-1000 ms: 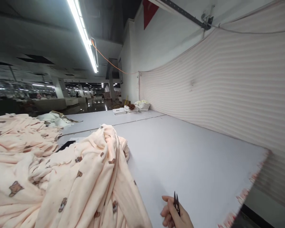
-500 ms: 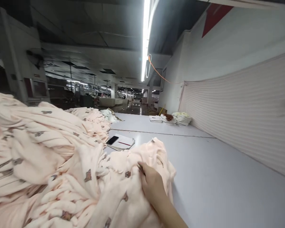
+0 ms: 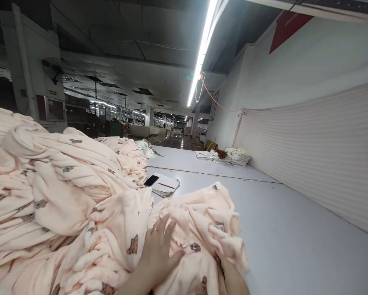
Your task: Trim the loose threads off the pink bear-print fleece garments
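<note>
With the bear-print cloth point(image 3: 199, 223) bunched on the desk point(image 3: 282, 229) this side of the notebook point(image 3: 165, 180), I'd ease its folds flat with that open, spread left hand point(image 3: 159, 254), clear of the right hand point(image 3: 233, 275), whose grip I can't make out.

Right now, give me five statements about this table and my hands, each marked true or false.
1. A gold ring is on the left hand. True.
2. A black rectangular phone lies right of the white-paged notebook. False: it is at the notebook's left end.
3. A thin red pen lies on that notebook. True.
4. The heaped pale-pink fleece fabric is plain. False: it has brown animal prints.
5. Pale striped cloth hangs along the light grey table's right side. True.
</note>
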Available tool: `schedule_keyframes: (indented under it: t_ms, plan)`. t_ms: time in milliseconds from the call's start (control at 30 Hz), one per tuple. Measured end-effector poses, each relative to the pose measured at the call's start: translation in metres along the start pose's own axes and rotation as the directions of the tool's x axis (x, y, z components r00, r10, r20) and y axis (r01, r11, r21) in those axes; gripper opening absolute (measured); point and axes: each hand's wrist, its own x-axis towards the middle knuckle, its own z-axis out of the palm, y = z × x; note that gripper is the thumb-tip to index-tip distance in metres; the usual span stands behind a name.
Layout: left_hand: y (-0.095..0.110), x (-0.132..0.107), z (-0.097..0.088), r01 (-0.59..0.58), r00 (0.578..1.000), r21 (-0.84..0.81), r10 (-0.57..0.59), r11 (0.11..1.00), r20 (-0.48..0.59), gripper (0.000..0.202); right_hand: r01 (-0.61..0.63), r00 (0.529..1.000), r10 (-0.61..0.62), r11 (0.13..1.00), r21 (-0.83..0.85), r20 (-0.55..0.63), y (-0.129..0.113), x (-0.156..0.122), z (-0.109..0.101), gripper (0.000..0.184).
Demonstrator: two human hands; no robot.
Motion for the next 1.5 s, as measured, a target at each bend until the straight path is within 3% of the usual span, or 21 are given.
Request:
schedule_keyframes:
  t_ms: [67, 133, 233, 333, 433, 533, 600, 700, 933, 1067, 1167, 1333, 1400, 1500]
  plan:
    - [0.003, -0.015, 0.009, -0.076, 0.996, 0.148, 0.083, 0.986, -0.037, 0.048, 0.053, 0.999, -0.053, 0.995, -0.087, 0.008, -0.018, 0.009, -0.009, 0.034]
    - [0.009, -0.016, 0.005, -0.083, 0.996, 0.179, 0.087, 0.980, -0.011, 0.037, 0.088, 0.996, -0.085, 0.990, -0.109, 0.028, -0.041, 0.019, -0.013, 0.031]
    - [0.022, 0.001, -0.008, 0.028, 0.995, 0.103, -0.038, 0.994, 0.097, 0.019, 0.000, 0.988, -0.019, 0.992, 0.126, 0.151, -0.075, 0.038, -0.007, 0.023]
    - [0.033, 0.016, -0.008, 0.121, 0.985, 0.127, -0.135, 0.984, 0.104, 0.014, -0.134, 0.953, 0.024, 0.928, 0.348, 0.301, -0.094, 0.056, 0.008, 0.024]
    - [0.035, 0.016, 0.002, 0.107, 0.991, 0.158, -0.119, 0.982, 0.068, 0.011, -0.118, 0.960, 0.014, 0.927, 0.357, 0.280, -0.093, 0.066, 0.017, 0.017]
    - [0.030, 0.009, 0.008, 0.031, 0.998, 0.083, -0.035, 0.996, 0.056, 0.018, -0.049, 0.971, -0.009, 0.971, 0.234, 0.240, -0.082, 0.065, 0.014, 0.011]
    - [0.025, 0.007, 0.004, 0.021, 0.996, -0.006, -0.020, 1.000, 0.091, 0.017, -0.026, 0.965, -0.023, 0.983, 0.181, 0.260, -0.075, 0.061, 0.006, 0.012]
    - [0.018, 0.007, -0.005, 0.097, 0.981, -0.161, -0.067, 0.982, 0.183, 0.018, 0.036, 0.945, -0.084, 0.987, 0.155, 0.315, -0.070, 0.055, -0.004, 0.020]
    - [0.012, 0.011, -0.006, 0.195, 0.970, -0.245, -0.149, 0.950, 0.193, 0.023, 0.382, 0.902, -0.338, 0.915, -0.130, 0.268, -0.072, 0.046, 0.003, 0.025]
    - [0.012, 0.013, -0.006, 0.225, 0.961, -0.267, -0.169, 0.937, 0.217, 0.024, 0.409, 0.887, -0.322, 0.880, -0.242, 0.330, -0.074, 0.050, 0.011, 0.025]
    - [0.012, 0.015, -0.007, 0.252, 0.957, -0.316, -0.186, 0.915, 0.225, 0.025, 0.356, 0.898, -0.267, 0.908, -0.219, 0.349, -0.076, 0.056, 0.012, 0.023]
    - [0.009, 0.021, -0.009, 0.365, 0.928, -0.519, -0.259, 0.773, 0.267, 0.030, 0.190, 0.933, -0.158, 0.979, -0.068, 0.323, -0.076, 0.065, 0.010, 0.023]
    - [0.008, 0.024, -0.013, 0.450, 0.893, -0.629, -0.338, 0.634, 0.298, 0.028, 0.143, 0.943, -0.133, 0.990, -0.012, 0.304, -0.074, 0.065, 0.007, 0.023]
    - [0.003, 0.031, -0.020, 0.532, 0.801, -0.777, -0.497, 0.338, 0.332, 0.026, 0.136, 0.937, -0.130, 0.991, 0.006, 0.325, -0.073, 0.063, 0.003, 0.021]
